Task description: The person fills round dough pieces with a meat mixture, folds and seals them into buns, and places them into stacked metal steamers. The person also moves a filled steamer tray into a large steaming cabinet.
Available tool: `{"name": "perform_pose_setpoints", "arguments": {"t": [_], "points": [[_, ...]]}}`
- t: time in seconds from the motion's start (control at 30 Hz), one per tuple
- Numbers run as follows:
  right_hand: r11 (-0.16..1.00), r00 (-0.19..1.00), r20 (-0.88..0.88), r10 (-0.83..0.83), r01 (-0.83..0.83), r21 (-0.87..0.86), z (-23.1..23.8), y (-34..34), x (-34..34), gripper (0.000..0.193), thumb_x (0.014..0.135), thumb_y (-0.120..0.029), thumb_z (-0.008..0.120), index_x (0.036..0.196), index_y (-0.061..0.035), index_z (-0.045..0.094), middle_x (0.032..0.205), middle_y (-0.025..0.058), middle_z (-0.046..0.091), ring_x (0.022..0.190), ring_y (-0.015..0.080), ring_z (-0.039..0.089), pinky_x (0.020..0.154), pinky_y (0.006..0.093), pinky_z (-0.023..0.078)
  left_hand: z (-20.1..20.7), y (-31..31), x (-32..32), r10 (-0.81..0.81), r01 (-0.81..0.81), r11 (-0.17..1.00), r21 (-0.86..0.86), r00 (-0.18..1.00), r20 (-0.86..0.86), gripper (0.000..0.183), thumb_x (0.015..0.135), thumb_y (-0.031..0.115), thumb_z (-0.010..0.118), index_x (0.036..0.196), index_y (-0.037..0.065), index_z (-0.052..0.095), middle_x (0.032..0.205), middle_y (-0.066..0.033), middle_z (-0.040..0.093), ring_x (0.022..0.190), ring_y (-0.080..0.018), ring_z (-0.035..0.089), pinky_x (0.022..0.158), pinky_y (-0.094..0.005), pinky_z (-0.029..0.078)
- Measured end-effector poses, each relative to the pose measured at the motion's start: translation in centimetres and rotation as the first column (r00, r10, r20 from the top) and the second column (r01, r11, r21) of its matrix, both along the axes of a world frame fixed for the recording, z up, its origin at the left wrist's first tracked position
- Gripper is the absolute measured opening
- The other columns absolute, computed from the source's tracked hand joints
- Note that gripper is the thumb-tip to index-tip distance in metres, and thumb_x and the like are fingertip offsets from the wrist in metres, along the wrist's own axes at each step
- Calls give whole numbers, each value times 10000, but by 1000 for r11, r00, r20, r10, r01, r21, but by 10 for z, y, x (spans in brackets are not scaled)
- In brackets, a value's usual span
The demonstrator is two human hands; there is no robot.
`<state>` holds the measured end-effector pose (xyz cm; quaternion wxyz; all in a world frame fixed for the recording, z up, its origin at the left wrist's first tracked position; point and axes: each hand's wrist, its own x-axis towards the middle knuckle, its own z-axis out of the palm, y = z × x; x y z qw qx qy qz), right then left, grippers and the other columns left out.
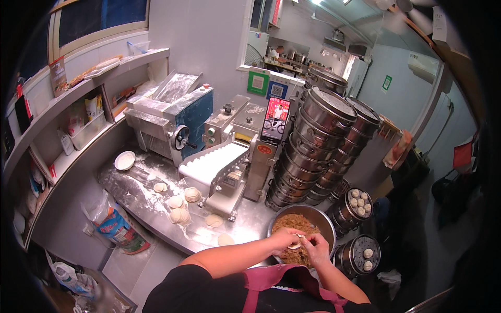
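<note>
Both of my hands are together over a large metal bowl (pixel 329 227) of brownish minced filling (pixel 295 218). Between them is a small pale dough wrapper (pixel 297 242), partly hidden by my fingers. My left hand (pixel 284 239) is closed around its left side. The fingers of my right hand (pixel 317 250) pinch its edge from the right. Whether filling lies inside the wrapper cannot be made out. Flat round wrappers (pixel 180 216) lie stacked and single on the floured steel table (pixel 156 188) to the left.
Right of the bowl stand steamers with white buns (pixel 360 202) and two more buns (pixel 367 260). Tall stacks of steamer pots (pixel 318 130) rise behind. A dough machine with a conveyor (pixel 216 159), a phone (pixel 275 120), a blue-sided roller machine (pixel 195 112) and a flour bowl (pixel 124 160) occupy the table.
</note>
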<state>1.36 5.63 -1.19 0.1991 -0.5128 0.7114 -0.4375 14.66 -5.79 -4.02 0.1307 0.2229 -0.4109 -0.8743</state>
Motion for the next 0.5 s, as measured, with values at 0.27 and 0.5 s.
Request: {"name": "perform_pose_setpoints", "arguments": {"t": [0.27, 0.5], "points": [[998, 894, 443, -70, 65, 26, -6, -23, 2, 141, 823, -111, 710, 853, -4, 624, 765, 21, 615, 683, 96, 555, 637, 247, 460, 4, -4, 8, 236, -211, 931, 299, 971, -48, 365, 903, 104, 496, 1253, 1, 479, 1093, -135, 577, 956, -233, 609, 777, -379, 544], [996, 954, 286, -88, 94, -6, -9, -24, 15, 136, 824, -113, 703, 871, -9, 629, 782, 27, 628, 689, 97, 557, 650, 242, 459, 6, -2, 6, 259, -237, 935, 264, 964, -54, 353, 909, 26, 500, 1261, 17, 503, 1160, -121, 546, 1043, -219, 565, 901, -394, 508]]}}
